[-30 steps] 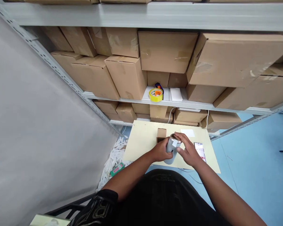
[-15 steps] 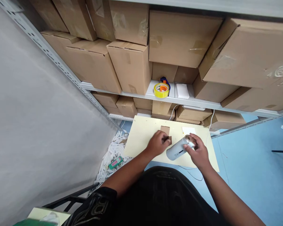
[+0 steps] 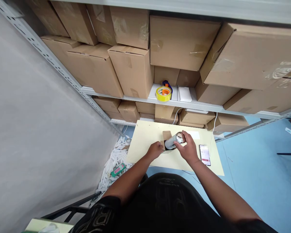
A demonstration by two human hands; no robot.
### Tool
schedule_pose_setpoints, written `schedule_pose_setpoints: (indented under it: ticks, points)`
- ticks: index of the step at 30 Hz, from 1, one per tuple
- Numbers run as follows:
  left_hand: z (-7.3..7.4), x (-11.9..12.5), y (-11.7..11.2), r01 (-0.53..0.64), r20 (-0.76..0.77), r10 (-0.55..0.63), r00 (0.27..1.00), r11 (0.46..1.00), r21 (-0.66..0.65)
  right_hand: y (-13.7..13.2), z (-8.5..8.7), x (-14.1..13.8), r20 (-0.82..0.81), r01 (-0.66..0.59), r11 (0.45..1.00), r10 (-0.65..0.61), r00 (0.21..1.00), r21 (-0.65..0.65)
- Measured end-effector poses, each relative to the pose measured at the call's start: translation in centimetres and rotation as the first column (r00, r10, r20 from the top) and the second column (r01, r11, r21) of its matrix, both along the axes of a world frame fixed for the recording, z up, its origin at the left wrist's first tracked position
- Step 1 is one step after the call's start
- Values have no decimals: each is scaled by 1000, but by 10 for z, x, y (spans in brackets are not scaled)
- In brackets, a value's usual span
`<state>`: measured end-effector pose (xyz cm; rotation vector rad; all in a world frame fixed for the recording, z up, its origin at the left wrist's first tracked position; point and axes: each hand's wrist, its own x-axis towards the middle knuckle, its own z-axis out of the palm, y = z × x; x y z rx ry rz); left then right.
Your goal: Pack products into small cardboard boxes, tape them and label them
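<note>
My right hand (image 3: 187, 148) grips a silver-white metal bottle (image 3: 171, 142) near its shiny top end. The bottle leans, and its lower end sits in the mouth of a small open cardboard box (image 3: 167, 135) on the cream table (image 3: 143, 142). One brown flap of the box stands up at the far side. With fingers closed on the left edge of this box, my left hand (image 3: 155, 150) holds it. How deep the bottle reaches inside is hidden.
A phone (image 3: 205, 155) with a lit screen lies on the table's right side, near white paper (image 3: 194, 135). Behind, shelves carry cardboard boxes (image 3: 133, 71), a yellow tape roll (image 3: 163, 94) and a white stack (image 3: 184, 94). White scraps (image 3: 111, 160) cover the floor at left.
My right hand has moved left with the bottle, bringing its lower end into the box mouth. My left hand has shifted to the box's left edge. The phone has come into sight.
</note>
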<state>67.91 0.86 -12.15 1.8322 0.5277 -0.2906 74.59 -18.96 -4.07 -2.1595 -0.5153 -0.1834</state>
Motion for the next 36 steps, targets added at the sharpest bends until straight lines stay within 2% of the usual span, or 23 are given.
schedule_pose_setpoints:
  ticks: [6, 11, 14, 17, 21, 22, 24, 26, 29, 32, 36]
  points:
    - [-8, -6, -7, -44, 26, 46, 999, 997, -68, 5, -41, -10, 74, -127, 968, 146, 987, -215]
    - [-6, -7, -12, -53, 40, 57, 998, 995, -87, 9, -72, -15, 112, -122, 911, 179, 977, -395]
    - [-4, -7, -12, -46, 38, 49, 998, 995, -85, 10, -82, -13, 95, -112, 882, 174, 980, -458]
    - [-4, -8, -12, -34, 36, 37, 999, 997, -73, 9, -83, -9, 57, -134, 859, 185, 981, -495]
    - [-4, -9, -11, -25, 47, 27, 999, 999, -42, -3, -83, -12, 16, -259, 851, 299, 954, -456]
    - [-3, -10, -10, -24, 53, 25, 998, 999, -25, -9, -85, -15, 14, -248, 873, 279, 960, -421]
    - [1, -11, -10, -15, 107, 12, 994, 999, 34, -21, -92, -21, -17, -148, 938, 151, 988, -313]
    - [4, -12, -10, 3, 216, -24, 976, 996, 94, -33, -99, -27, -125, -78, 978, 54, 991, -195]
    - [5, -11, -14, 91, 351, -140, 926, 984, 151, -41, -105, -32, -250, -195, 976, 165, 954, -98]
    - [2, -4, -19, 135, 314, -197, 929, 969, 208, -37, -103, -32, -196, -286, 947, 256, 947, -146]
    - [5, 15, -18, 18, 153, -47, 987, 982, 187, -26, -100, -32, -114, -302, 912, 281, 953, -279]
